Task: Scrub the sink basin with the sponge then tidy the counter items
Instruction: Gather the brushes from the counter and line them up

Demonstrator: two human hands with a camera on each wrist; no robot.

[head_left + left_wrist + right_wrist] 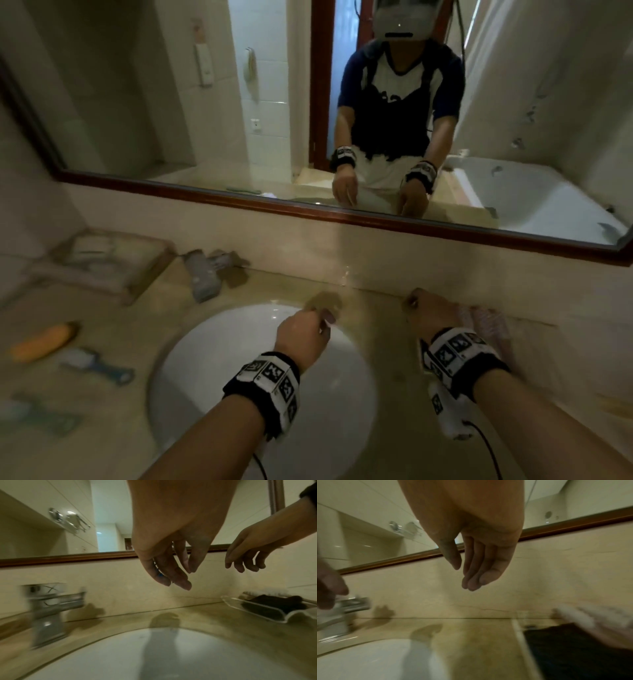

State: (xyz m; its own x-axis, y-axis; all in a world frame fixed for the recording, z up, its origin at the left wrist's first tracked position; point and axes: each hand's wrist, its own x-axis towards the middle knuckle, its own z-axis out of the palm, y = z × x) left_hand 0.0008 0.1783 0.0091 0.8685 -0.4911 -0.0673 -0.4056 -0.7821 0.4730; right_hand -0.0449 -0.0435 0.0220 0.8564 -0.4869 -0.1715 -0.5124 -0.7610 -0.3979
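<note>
Left hand: the left hand (301,334) hangs over the far rim of the sink basin (212,370), fingers (180,582) loose and apart, holding nothing.
Right hand: the right hand (433,317) hangs over the counter (387,342) right of the basin, fingers (474,577) straight and side by side, empty.
Sponge: I cannot tell which item it is; an orange, blurred object (42,341) lies on the counter at far left.
Tray: a clear tray (267,615) with a dark mass in it sits on the counter at right, under the right hand.
Faucet: a chrome faucet (48,614) stands left of the basin.
Brushes: two blue-handled brushes (97,365) lie near the orange object.
Mirror: a wood-framed mirror (308,205) runs along the far wall.
</note>
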